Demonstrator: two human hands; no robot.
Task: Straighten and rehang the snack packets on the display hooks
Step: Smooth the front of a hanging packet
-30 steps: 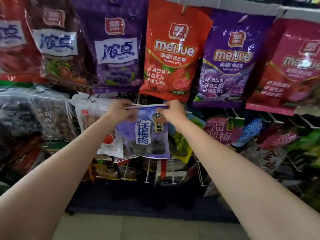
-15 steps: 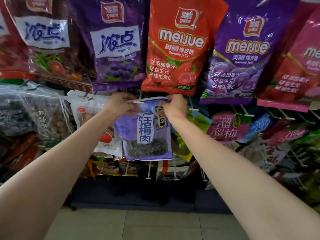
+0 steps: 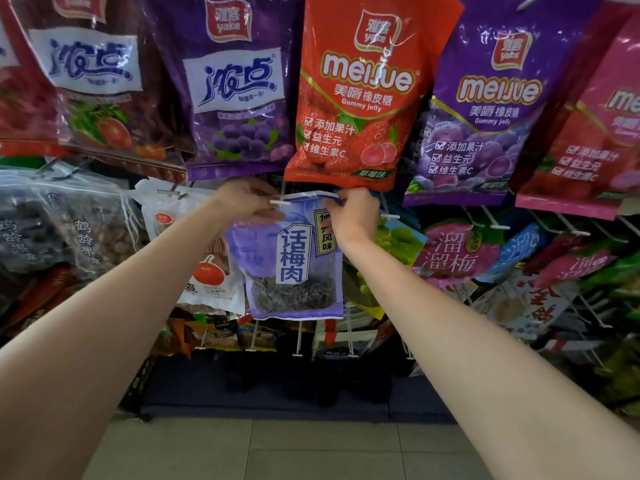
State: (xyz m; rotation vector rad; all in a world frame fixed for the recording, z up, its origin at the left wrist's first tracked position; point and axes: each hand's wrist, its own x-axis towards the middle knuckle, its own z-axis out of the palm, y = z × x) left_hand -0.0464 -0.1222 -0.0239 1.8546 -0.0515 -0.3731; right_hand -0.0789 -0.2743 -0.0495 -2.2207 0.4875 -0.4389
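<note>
A pale purple plum packet [image 3: 294, 261] was held by its top edge directly beneath the red strawberry gummy bag [image 3: 360, 95], which served as the landmark of the display. The packet's upper left corner was pinched by the left hand [image 3: 247, 202], and its upper right corner was gripped by the curled fingers of the right hand [image 3: 355, 213]. A white-tipped hook [image 3: 280, 202] was seen just below the red bag's lower left corner, at the packet's top edge beside the left hand; whether the packet was threaded on it could not be told. The packet hung roughly upright. To the left of the red bag a purple grape bag [image 3: 235, 91] was hung, and to its right a purple gummy bag [image 3: 491, 105].
</note>
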